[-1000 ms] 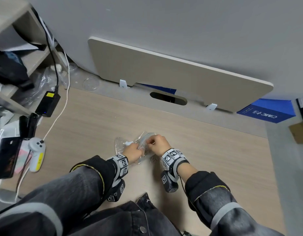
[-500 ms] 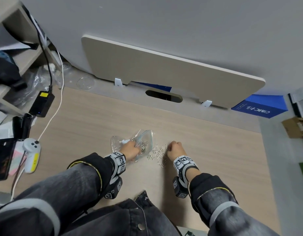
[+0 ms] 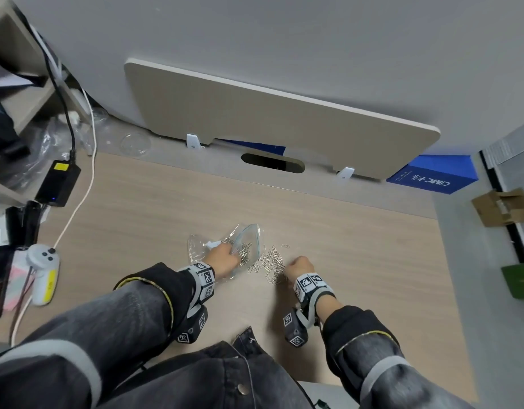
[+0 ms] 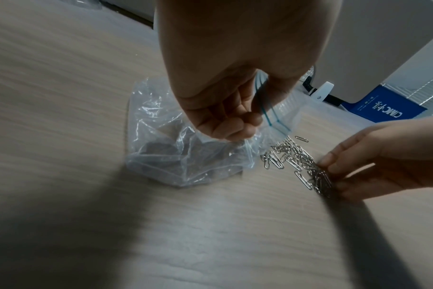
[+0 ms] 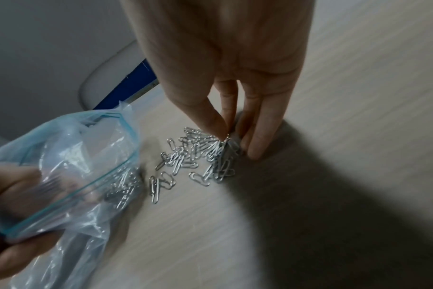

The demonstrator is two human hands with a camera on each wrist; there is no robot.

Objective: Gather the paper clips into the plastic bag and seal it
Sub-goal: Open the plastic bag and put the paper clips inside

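The left hand (image 3: 225,258) gripped the rim of the clear zip-lock plastic bag (image 4: 176,148), fingers (image 4: 225,121) curled round its blue-lined mouth and holding it open just beside the pile. The film was thin, crinkled and glossy; some clips already lay inside it, seen through the plastic near the left palm. The right hand (image 3: 299,268) stood over the loose paper clips (image 5: 198,154), thumb and forefinger pinching a small bunch at the pile's edge, the other fingers (image 5: 260,135) straight down and touching the desk (image 3: 358,261). The clips were slim, silvery wire loops, tangled in a heap between the two hands, a few strays lying nearer the bag's mouth. The desk was pale wood-grain laminate. Beyond the fingers stood a beige rounded panel (image 3: 278,119) and a blue box (image 3: 432,177). Well off to the left of the left hand lay a black power adapter (image 3: 58,183) with its cable and a white controller (image 3: 44,273).
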